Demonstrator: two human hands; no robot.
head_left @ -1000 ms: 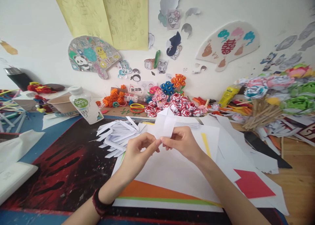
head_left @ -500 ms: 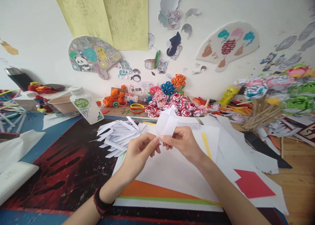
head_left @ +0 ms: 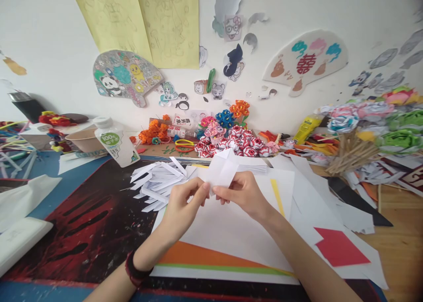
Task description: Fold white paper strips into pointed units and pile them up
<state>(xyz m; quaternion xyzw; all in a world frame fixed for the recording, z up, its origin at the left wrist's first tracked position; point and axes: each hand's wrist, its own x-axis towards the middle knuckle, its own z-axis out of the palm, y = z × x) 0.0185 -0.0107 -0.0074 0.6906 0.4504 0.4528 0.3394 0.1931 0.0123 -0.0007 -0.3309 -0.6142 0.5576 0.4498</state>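
Observation:
A small folded piece of white paper (head_left: 222, 169) is held up over the middle of the table, its creases showing and one corner pointing away from me. My left hand (head_left: 187, 201) pinches its lower left edge between thumb and fingers. On the lower right edge, my right hand (head_left: 243, 194) has its thumb on the near face, with the other fingers curled behind. Beneath both hands lie large white sheets (head_left: 228, 231) stacked over an orange sheet (head_left: 211, 255). Left of the folded paper is a pile of folded white paper strips (head_left: 158, 183).
A white glue bottle (head_left: 115, 143) stands tilted at the back left. Paper and yarn flowers (head_left: 238, 141) line the wall. A red paper piece (head_left: 342, 247) lies at right, near a bundle of brown sticks (head_left: 353, 154). A white box (head_left: 23, 244) sits at left.
My left hand has shifted slightly left and up along the paper's edge, and the folded paper has turned and tilted a little. My right hand has barely moved.

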